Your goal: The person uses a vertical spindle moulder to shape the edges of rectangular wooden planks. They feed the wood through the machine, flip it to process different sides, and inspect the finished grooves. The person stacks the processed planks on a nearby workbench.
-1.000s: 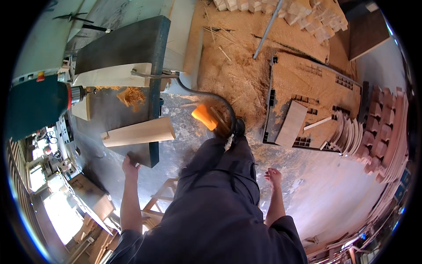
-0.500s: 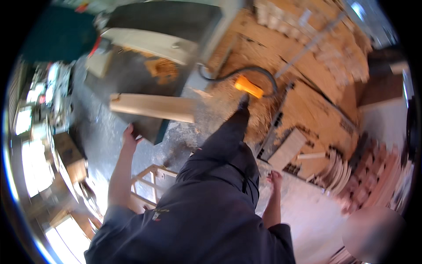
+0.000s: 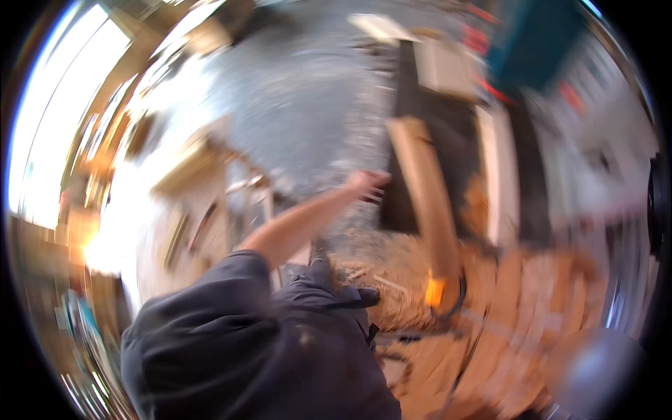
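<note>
Everything is motion-blurred. My left hand reaches to the near-left edge of the dark machine table, seemingly touching it; its fingers are smeared. Beside it a long light-brown board lies on that table, with a paler board and a small sawdust heap farther right. A teal machine with red parts stands at the top right. An orange object with a dark hose lies below the table. My right hand is not in view.
Pale timber pieces and a light wooden surface are at the left, before bright windows. Grey floor runs beside the table. Sawdust-covered boards fill the lower right, and my legs are below my left arm.
My view has swung sharply, putting the machine table at right and windows at left. My left arm now angles up to the right; my right hand has left view.
</note>
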A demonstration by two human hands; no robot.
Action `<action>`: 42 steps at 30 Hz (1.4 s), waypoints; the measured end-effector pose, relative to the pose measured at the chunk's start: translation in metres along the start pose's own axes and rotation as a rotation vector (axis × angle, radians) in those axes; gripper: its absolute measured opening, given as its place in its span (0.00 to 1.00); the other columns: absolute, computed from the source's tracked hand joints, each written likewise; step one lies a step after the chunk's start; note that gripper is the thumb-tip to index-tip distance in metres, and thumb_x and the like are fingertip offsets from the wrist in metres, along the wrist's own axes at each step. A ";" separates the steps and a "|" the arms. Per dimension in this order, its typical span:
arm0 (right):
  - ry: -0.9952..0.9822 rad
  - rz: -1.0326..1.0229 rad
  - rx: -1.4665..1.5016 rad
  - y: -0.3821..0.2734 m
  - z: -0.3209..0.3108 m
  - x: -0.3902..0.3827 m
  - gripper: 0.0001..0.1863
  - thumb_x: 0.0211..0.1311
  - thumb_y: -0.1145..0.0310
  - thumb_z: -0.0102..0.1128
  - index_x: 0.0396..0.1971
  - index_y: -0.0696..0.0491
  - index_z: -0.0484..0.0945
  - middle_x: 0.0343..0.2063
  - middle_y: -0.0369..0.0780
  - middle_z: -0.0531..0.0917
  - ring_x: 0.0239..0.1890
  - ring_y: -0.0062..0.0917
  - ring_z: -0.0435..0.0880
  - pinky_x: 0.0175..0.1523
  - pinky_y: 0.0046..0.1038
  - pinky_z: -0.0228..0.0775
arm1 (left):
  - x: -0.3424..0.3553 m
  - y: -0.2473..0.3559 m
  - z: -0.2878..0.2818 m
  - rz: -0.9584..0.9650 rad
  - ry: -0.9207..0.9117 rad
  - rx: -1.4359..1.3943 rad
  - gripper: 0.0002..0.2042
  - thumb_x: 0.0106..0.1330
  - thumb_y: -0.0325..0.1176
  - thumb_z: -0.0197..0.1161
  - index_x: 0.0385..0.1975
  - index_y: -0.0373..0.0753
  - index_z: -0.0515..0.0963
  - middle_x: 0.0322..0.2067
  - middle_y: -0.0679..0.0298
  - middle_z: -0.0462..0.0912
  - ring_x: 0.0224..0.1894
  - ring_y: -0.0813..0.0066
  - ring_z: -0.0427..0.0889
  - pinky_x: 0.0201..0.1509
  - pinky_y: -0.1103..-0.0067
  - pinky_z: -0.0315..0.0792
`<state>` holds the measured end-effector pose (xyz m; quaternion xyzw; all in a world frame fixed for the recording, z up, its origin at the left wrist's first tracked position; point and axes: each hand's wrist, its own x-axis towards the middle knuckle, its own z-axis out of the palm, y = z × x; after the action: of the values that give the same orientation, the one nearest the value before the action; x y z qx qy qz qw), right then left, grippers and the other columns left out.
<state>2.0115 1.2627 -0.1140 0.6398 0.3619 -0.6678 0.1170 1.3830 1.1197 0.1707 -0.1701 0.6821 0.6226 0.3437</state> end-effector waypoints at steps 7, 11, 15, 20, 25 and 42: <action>-0.181 -0.140 -0.672 -0.190 0.074 0.003 0.09 0.69 0.65 0.62 0.35 0.55 0.83 0.28 0.42 0.86 0.25 0.31 0.87 0.25 0.34 0.79 | -0.122 -0.156 -0.090 0.565 0.355 0.303 0.06 0.51 0.26 0.68 0.29 0.39 0.86 0.29 0.55 0.88 0.32 0.57 0.87 0.38 0.66 0.80; -0.245 -0.217 -0.884 -0.237 0.136 -0.007 0.09 0.70 0.65 0.62 0.35 0.55 0.83 0.27 0.40 0.85 0.24 0.30 0.87 0.26 0.33 0.79 | -0.210 -0.234 -0.181 0.317 0.701 0.380 0.06 0.58 0.36 0.70 0.28 0.42 0.86 0.28 0.53 0.87 0.33 0.50 0.87 0.38 0.61 0.80; -0.291 -0.261 -1.009 -0.255 0.172 -0.023 0.09 0.70 0.65 0.62 0.34 0.54 0.83 0.26 0.39 0.85 0.24 0.28 0.86 0.26 0.32 0.79 | -0.268 -0.296 -0.286 0.091 1.161 0.309 0.09 0.65 0.41 0.68 0.33 0.42 0.86 0.37 0.51 0.88 0.41 0.51 0.88 0.44 0.61 0.82; -0.319 -0.369 -1.078 -0.246 0.190 -0.050 0.09 0.71 0.64 0.62 0.34 0.54 0.83 0.25 0.37 0.84 0.24 0.26 0.86 0.27 0.31 0.79 | -0.323 -0.387 -0.326 0.074 1.171 0.438 0.06 0.64 0.29 0.64 0.39 0.43 0.85 0.37 0.56 0.82 0.43 0.54 0.83 0.46 0.62 0.78; -0.184 -0.277 -0.989 -0.232 0.213 -0.074 0.06 0.69 0.69 0.63 0.32 0.53 0.84 0.20 0.33 0.79 0.18 0.20 0.77 0.22 0.23 0.66 | -0.315 -0.414 -0.304 0.110 1.187 0.305 0.05 0.62 0.23 0.65 0.34 0.39 0.86 0.30 0.57 0.82 0.34 0.60 0.84 0.41 0.68 0.78; -0.228 -0.407 -1.420 -0.172 0.161 0.002 0.17 0.68 0.56 0.63 0.36 0.55 0.90 0.28 0.41 0.89 0.30 0.28 0.88 0.36 0.33 0.80 | -0.228 -0.321 -0.264 0.457 1.101 0.260 0.11 0.60 0.14 0.58 0.38 0.33 0.84 0.27 0.65 0.85 0.30 0.77 0.84 0.36 0.79 0.77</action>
<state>1.7810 1.2832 -0.0713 0.2577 0.8028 -0.3444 0.4130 1.6880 0.7664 0.0873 -0.2730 0.8492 0.4131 -0.1837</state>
